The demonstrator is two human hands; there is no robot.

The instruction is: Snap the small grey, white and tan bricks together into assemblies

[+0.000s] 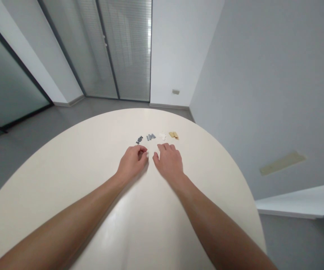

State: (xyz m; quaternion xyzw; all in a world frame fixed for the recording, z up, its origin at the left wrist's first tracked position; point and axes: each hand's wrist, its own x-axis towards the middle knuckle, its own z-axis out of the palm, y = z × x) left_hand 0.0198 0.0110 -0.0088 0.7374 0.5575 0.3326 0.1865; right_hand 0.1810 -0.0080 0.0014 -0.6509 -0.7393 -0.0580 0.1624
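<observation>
Left hand: your left hand is curled right now, knuckles up, fingertips dipping to the tabletop. A tiny white piece sits at those fingertips; you may be pinching it, but I can't tell from here.

Right hand: your right hand is relaxed and loosely arched, fingers spread a little, thumb turned in towards the left hand. Nothing shows in its grip; it's released, just beside the pieces.

Between the hands: only a narrow gap separates them, with the tiny white piece at its top end.

Pieces: directly ahead of your fingertips, four small clusters run in a loose row, left to right. You've got dark grey pieces, then blue-grey pieces, then white pieces, then tan pieces. They're too small to name exactly. All four lie loose on the bare tabletop, each group apart from the next, and your right hand is nearest the white ones.

Table: a cream round table carries everything, with a glossy surface and your forearms reaching across it.

Room: beyond the table edge you have a grey floor, glass doors with blinds, and a pale wall on the right with a small wall plate.
</observation>
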